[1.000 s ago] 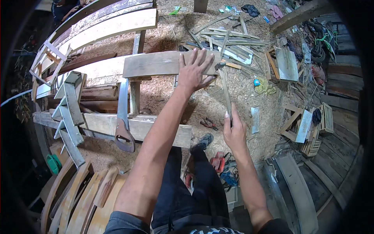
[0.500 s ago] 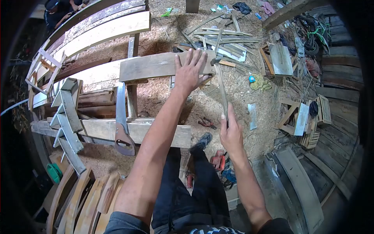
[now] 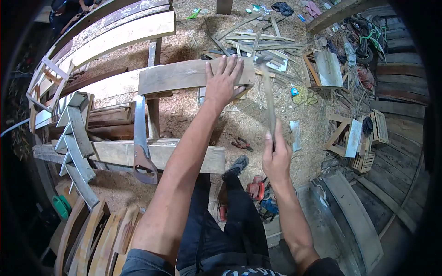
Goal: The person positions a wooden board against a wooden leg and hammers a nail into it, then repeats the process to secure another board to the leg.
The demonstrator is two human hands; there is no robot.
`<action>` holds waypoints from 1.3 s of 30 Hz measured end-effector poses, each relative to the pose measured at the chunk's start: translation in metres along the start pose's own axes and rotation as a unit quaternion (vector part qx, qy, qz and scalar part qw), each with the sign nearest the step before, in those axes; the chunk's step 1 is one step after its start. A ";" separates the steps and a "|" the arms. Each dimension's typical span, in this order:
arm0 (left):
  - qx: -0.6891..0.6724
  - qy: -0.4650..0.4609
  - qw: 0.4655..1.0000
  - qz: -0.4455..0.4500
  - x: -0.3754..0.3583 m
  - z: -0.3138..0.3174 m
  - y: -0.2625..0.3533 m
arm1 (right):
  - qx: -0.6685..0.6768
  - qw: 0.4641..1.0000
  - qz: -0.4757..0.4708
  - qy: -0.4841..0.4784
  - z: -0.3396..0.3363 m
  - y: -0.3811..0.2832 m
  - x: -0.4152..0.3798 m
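My left hand (image 3: 224, 83) lies flat with fingers spread on the right end of a weathered wooden plank (image 3: 177, 77), which rests across a wooden frame. My right hand (image 3: 276, 156) grips the lower end of a long-handled hammer-like tool (image 3: 269, 99). Its handle rises steeply, and its blurred head is by the plank's far right corner. I cannot tell whether the head touches the wood.
A handsaw (image 3: 139, 147) hangs over a pale beam (image 3: 184, 156) below the plank. A grey metal bracket frame (image 3: 73, 138) stands left, curved boards (image 3: 96, 234) at bottom left. Scrap strips (image 3: 258, 43), red pliers (image 3: 241, 144) and wooden crates (image 3: 357, 138) lie on the sawdust floor. A person (image 3: 69, 7) is at top left.
The tool's handle has swung more upright and its head has moved up past the plank's right end. My left hand stays flat on the plank.
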State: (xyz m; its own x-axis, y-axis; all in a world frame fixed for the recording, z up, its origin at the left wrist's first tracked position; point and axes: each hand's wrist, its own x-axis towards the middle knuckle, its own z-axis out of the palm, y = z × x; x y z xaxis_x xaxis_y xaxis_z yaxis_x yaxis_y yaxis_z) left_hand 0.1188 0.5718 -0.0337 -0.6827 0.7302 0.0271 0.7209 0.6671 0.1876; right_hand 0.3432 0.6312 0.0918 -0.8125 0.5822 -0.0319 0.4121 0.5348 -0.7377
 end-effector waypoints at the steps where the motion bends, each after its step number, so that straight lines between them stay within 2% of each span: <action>1: 0.006 0.002 1.000 0.001 0.000 0.001 0.000 | 0.018 0.998 -0.036 0.039 -0.001 -0.003 -0.001; 4: 0.010 0.011 1.000 0.010 0.001 0.000 -0.001 | -0.010 0.999 -0.029 0.021 0.009 0.012 -0.002; 5: 0.000 0.010 1.000 0.007 0.002 0.000 0.000 | -0.054 0.988 0.105 -0.102 0.002 0.014 0.001; 8: -0.015 0.007 1.000 0.002 0.001 0.000 -0.001 | -0.008 0.997 0.073 -0.022 -0.001 0.031 -0.003; 9: -0.011 0.008 1.000 0.001 0.001 0.001 -0.001 | -0.013 1.000 0.003 0.026 0.000 0.033 -0.002; 12: 0.003 0.005 1.000 0.000 0.003 0.003 0.000 | -0.017 0.995 -0.073 0.072 0.001 0.024 -0.002; 13: 0.004 0.005 1.000 0.001 0.004 0.003 0.000 | 0.025 0.999 -0.018 0.042 0.006 0.022 -0.004; 16: -0.004 0.016 1.000 0.009 0.002 0.002 -0.001 | -0.061 0.987 0.084 -0.120 -0.002 0.019 0.006; 17: -0.011 0.018 1.000 0.012 0.000 0.004 -0.001 | -0.020 0.994 0.055 -0.087 -0.006 0.013 0.006; 19: 0.000 0.009 1.000 0.008 0.002 0.001 0.000 | -0.003 0.997 -0.066 0.026 -0.004 0.013 0.006; 21: 0.004 0.004 1.000 0.004 0.002 0.001 0.000 | 0.058 0.987 -0.115 0.093 -0.003 0.004 0.007; 22: 0.002 0.005 1.000 0.002 0.002 0.001 0.000 | 0.013 0.999 -0.045 0.020 0.000 0.010 0.005; 24: 0.000 0.010 1.000 0.003 0.009 -0.001 0.000 | -0.079 0.986 0.089 -0.120 0.002 0.025 0.007; 25: 0.001 0.008 1.000 0.003 0.006 -0.001 0.000 | -0.085 0.986 0.065 -0.131 -0.004 0.027 0.009; 28: 0.002 0.008 1.000 0.004 0.003 0.001 0.002 | 0.049 0.999 -0.014 -0.001 -0.008 0.010 0.009; 31: -0.001 0.015 1.000 0.000 0.007 0.002 0.000 | 0.063 0.978 -0.146 0.136 -0.001 0.010 0.013; 33: 0.000 0.011 1.000 0.003 0.005 -0.002 0.003 | -0.030 0.998 -0.053 -0.024 0.001 0.043 0.007; 35: -0.006 0.015 1.000 0.003 0.006 0.001 0.001 | -0.065 0.991 0.018 -0.112 -0.004 0.044 0.008; 39: -0.003 0.002 1.000 -0.002 0.008 0.001 0.000 | 0.055 0.989 -0.114 0.078 -0.010 0.007 0.014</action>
State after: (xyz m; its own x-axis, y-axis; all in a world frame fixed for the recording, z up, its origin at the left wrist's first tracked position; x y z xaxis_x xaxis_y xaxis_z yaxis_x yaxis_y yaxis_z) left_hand 0.1137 0.5775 -0.0347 -0.6854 0.7276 0.0303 0.7182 0.6685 0.1929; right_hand 0.3385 0.6494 0.0924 -0.8020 0.5463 0.2416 0.1712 0.5978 -0.7832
